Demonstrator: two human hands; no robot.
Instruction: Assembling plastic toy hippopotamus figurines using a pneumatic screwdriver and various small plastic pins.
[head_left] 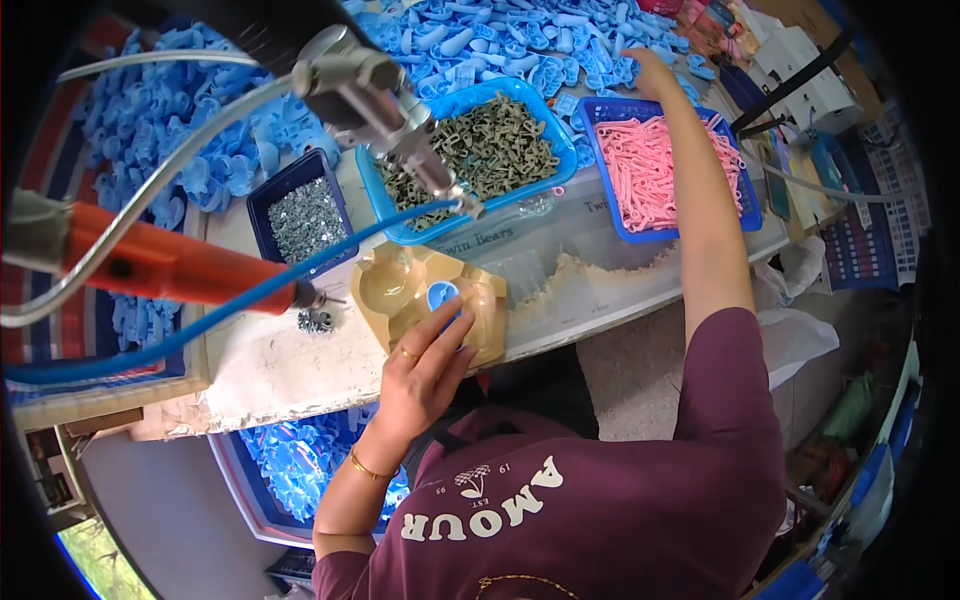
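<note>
A tan moulded holder with rounded hollows lies at the table's front edge. In it sits a small light-blue plastic part. My left hand rests over the holder, its fingers close together and holding the part down; they hide some of it. My right arm stretches far forward over a blue basket of pink plastic pieces. At its end my right hand reaches to the edge of a heap of blue plastic parts, fingers outstretched; nothing shows in them.
A blue tray holds grey-green pieces, and a dark-blue tray holds screws. An orange power screwdriver with hoses and a metal fitting hang over the left side. More screws lie beneath its tip. Below stands a crate.
</note>
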